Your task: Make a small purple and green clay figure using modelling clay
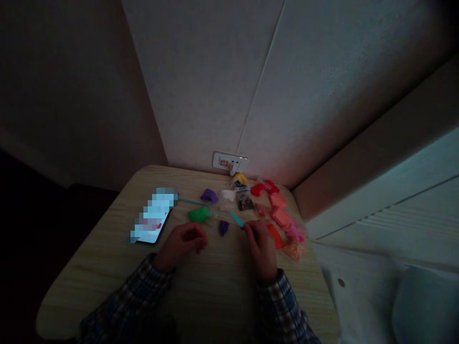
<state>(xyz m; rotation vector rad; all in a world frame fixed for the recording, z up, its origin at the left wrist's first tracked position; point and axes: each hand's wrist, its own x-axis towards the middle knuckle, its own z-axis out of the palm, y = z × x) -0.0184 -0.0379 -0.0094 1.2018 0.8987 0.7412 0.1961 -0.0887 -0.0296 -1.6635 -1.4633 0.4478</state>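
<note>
My right hand (260, 246) grips a turquoise plastic clay knife (236, 220), its blade pointing up and left above the table. Left of the blade, a small bumpy purple clay cluster (224, 227) lies on the wood. My left hand (182, 243) is curled closed just in front of a green clay packet (199, 214); whether anything sits in its fingers is hidden. Behind these lie a purple clay piece (209, 195), a white clay packet (227, 195) and a dark brown packet (245, 203). An orange-red packet (275, 236) is right beside my right hand.
A phone (152, 222) with a lit screen leans at the table's left. Along the right edge run red (258, 189), salmon (281, 217), pink (296, 231) and peach (294, 249) clay packets. A thin turquoise stick (191, 202) lies behind. A wall socket (230, 162) borders the table's back.
</note>
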